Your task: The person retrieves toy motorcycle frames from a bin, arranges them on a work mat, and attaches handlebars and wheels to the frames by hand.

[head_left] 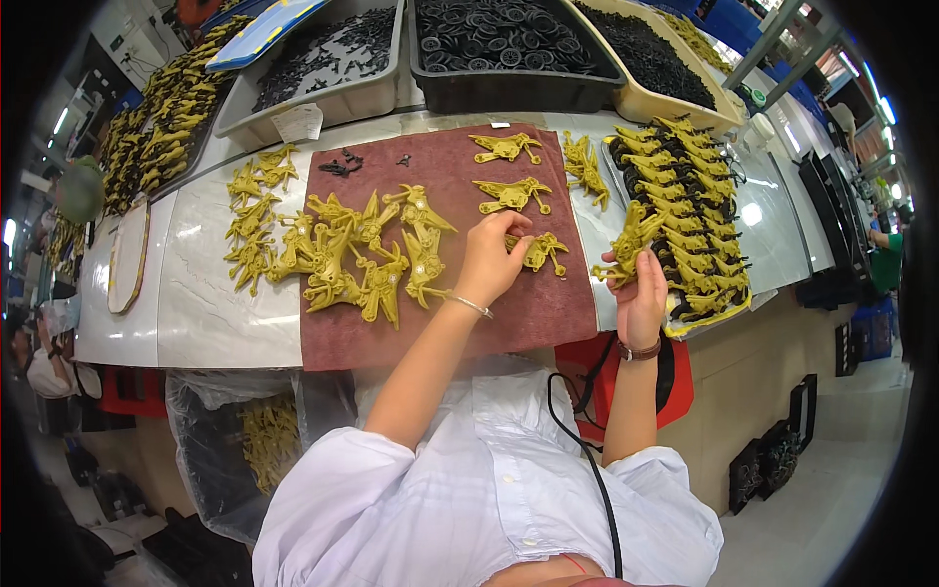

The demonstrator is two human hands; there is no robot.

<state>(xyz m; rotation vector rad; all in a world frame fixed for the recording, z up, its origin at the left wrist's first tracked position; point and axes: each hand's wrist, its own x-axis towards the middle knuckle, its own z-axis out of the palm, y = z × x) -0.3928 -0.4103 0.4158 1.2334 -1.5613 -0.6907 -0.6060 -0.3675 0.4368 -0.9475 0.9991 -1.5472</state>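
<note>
My left hand (494, 259) is on the dark red cloth (460, 338), its fingers closed on the edge of a yellow plastic part (544, 252) lying there. Two similar yellow parts lie in a column beyond it. At the right, my right hand (641, 301) holds up several yellow plastic parts (634, 235) bunched together; how many is hard to make out. Just beside that hand is a tray (682, 331) with rows of yellow parts fitted with black pieces. A loose heap of yellow parts (367, 249) covers the cloth's left side.
Along the back stand a grey bin (362, 96) of small black pieces, a black bin (509, 90) of black wheels and a cream bin (719, 115) of black pieces. A few black bits (342, 163) lie on the cloth. Below the table hangs a plastic-lined container (201, 430).
</note>
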